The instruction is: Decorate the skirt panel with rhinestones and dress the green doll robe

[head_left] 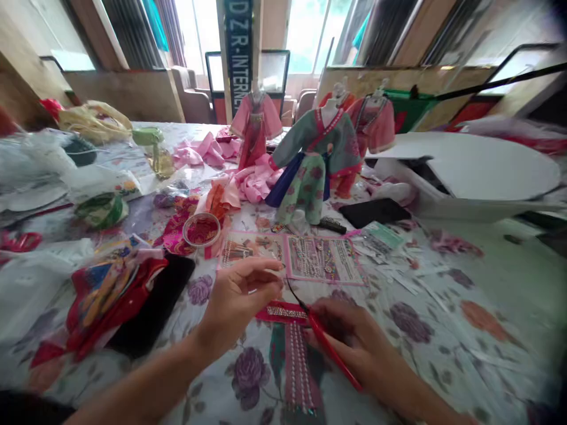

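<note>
My right hand (349, 336) is closed round red tweezers (330, 348) with a thin, dark, curved tip. That tip points up and left, close to the fingertips of my left hand (241, 289). The left thumb and forefinger are bent together in a pinch; whatever is between them is too small to make out. Below both hands a red band (283, 313) set with shiny stones lies on the tablecloth. From it runs a pink strip (299, 366) with rows of pearl-like beads, with dark green fabric at its sides. My right hand covers part of the band.
Behind my hands lie flat, pink-edged packs of beads and gems (325, 260). Dressed doll-size mannequins (310, 153) stand farther back. A round tub (201, 229), a black phone (153, 307) and fabric scraps (110, 295) are left. Paper strips (407, 274) lie right.
</note>
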Action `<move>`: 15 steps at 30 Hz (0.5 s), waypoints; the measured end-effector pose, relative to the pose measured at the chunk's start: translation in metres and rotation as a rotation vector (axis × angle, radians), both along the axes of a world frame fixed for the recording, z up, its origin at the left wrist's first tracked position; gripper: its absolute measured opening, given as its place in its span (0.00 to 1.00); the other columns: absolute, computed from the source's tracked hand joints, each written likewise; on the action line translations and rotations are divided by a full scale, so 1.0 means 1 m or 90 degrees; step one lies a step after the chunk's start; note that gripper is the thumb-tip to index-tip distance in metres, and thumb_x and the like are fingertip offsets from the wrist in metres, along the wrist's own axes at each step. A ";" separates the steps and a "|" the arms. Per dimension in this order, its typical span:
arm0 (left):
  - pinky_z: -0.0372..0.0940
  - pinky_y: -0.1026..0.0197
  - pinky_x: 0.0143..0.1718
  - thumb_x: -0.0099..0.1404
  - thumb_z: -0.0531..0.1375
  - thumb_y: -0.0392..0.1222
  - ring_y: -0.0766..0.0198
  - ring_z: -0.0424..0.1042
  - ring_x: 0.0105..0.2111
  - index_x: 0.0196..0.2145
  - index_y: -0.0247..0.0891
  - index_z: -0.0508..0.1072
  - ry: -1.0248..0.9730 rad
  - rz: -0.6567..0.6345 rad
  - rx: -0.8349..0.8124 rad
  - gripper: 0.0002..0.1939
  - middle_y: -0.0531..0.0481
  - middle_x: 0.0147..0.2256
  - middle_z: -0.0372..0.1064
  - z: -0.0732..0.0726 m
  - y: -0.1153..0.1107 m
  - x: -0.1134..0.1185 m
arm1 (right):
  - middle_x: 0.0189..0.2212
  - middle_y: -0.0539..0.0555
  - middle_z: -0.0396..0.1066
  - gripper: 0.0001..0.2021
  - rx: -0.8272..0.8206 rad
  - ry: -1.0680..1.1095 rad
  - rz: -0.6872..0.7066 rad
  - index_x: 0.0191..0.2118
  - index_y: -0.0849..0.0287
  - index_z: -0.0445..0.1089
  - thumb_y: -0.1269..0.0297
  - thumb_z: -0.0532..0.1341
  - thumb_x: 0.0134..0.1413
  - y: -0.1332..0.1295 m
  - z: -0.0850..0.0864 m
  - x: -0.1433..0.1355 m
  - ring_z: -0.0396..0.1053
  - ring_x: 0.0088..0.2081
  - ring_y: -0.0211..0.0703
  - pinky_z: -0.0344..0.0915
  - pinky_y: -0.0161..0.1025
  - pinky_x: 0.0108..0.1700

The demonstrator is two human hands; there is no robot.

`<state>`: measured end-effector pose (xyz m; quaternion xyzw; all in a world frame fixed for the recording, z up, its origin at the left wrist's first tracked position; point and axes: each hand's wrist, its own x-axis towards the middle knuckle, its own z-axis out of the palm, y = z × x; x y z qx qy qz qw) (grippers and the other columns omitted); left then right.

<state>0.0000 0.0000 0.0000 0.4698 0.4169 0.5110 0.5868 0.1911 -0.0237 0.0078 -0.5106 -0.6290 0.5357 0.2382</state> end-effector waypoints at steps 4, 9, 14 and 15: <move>0.68 0.71 0.34 0.55 0.63 0.30 0.71 0.72 0.31 0.38 0.38 0.76 -0.002 -0.007 -0.002 0.11 0.53 0.29 0.74 0.000 -0.001 -0.001 | 0.20 0.45 0.55 0.14 0.004 0.013 -0.002 0.25 0.61 0.63 0.56 0.63 0.48 -0.001 0.000 -0.002 0.50 0.24 0.34 0.47 0.33 0.25; 0.69 0.71 0.35 0.55 0.64 0.32 0.69 0.73 0.33 0.37 0.38 0.77 0.003 -0.009 0.015 0.10 0.51 0.33 0.74 0.000 0.000 -0.002 | 0.20 0.45 0.55 0.13 0.020 0.012 -0.006 0.25 0.60 0.62 0.57 0.63 0.49 -0.001 -0.006 0.001 0.51 0.24 0.34 0.48 0.32 0.25; 0.70 0.71 0.36 0.54 0.65 0.32 0.70 0.73 0.33 0.35 0.38 0.78 -0.027 -0.001 0.008 0.09 0.52 0.34 0.74 0.000 0.000 -0.001 | 0.20 0.45 0.55 0.13 0.024 0.008 -0.004 0.25 0.60 0.62 0.58 0.63 0.49 -0.002 -0.007 0.002 0.51 0.24 0.34 0.48 0.32 0.25; 0.70 0.71 0.36 0.54 0.65 0.31 0.70 0.73 0.33 0.35 0.39 0.78 -0.036 -0.003 0.005 0.09 0.52 0.33 0.74 0.000 0.000 0.000 | 0.20 0.45 0.55 0.13 0.023 0.009 -0.005 0.25 0.60 0.62 0.58 0.63 0.49 -0.002 -0.007 0.001 0.51 0.24 0.34 0.48 0.32 0.25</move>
